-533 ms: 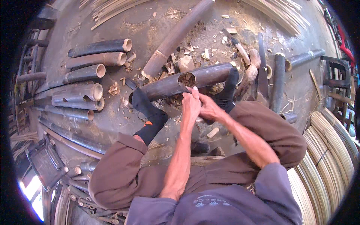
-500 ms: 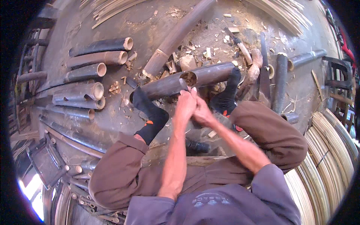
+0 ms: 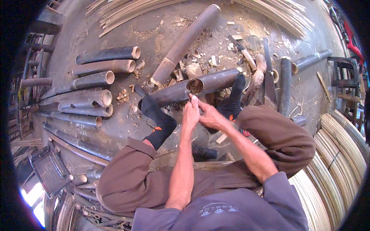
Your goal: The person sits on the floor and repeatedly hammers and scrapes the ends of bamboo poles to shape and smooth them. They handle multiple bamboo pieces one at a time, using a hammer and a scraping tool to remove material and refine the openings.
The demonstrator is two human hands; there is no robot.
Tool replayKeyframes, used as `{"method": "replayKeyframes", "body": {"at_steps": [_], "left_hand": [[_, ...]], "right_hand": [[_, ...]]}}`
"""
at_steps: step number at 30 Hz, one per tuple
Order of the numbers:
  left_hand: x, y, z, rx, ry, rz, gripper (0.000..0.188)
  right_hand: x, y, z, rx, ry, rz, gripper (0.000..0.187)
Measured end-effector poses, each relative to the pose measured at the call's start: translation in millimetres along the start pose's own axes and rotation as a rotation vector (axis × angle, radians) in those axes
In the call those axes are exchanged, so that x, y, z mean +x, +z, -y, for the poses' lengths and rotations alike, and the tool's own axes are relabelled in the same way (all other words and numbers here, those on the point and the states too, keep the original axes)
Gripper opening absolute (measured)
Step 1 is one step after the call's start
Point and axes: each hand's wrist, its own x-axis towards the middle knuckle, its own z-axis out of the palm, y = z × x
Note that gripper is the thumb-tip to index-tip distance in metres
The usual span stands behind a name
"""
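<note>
A dark bamboo tube point(image 3: 220, 79) lies crosswise in front of me, with a round hole point(image 3: 195, 87) cut in its upper wall. Fibres or chips show inside the hole. My left hand point(image 3: 190, 112) is closed on a knife, its short grey blade point(image 3: 187, 93) at the hole's near left rim. Close against it, my right hand point(image 3: 211, 116) is wrapped round the knife's handle, which is mostly hidden by the fingers. My black-socked feet point(image 3: 160, 119) rest against the tube, one toward each end.
Several cut bamboo tubes point(image 3: 103, 67) lie at left. A longer tube point(image 3: 187, 42) slants away beyond the work. A saw blade point(image 3: 268, 73), a hatchet-like tool point(image 3: 244, 52) and a gnarled wooden piece point(image 3: 257, 77) lie right. Bundled strips point(image 3: 331, 154) stand at near right; chips point(image 3: 123, 96) litter the floor.
Both hands have shifted slightly down toward me, and the blade has drawn back from over the hole to its near rim. The whole view has tilted a little.
</note>
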Motion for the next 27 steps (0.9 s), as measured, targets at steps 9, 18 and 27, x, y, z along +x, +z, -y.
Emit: {"method": "replayKeyframes", "body": {"at_steps": [9, 18, 27], "left_hand": [[56.5, -83.4, -43.3, 0.646, 0.091, 0.503, 0.069], [132.4, -98.4, -105.1, 0.769, 0.124, 0.465, 0.067], [157.7, -111.3, -18.5, 0.894, 0.213, -0.106, 0.077]], "right_hand": [[51.1, 104.7, 34.6, 0.751, 0.051, -0.520, 0.082], [98.0, 88.2, 69.3, 1.314, 0.309, -0.697, 0.088], [-74.9, 40.6, 36.0, 0.778, 0.368, -0.315, 0.070]]}}
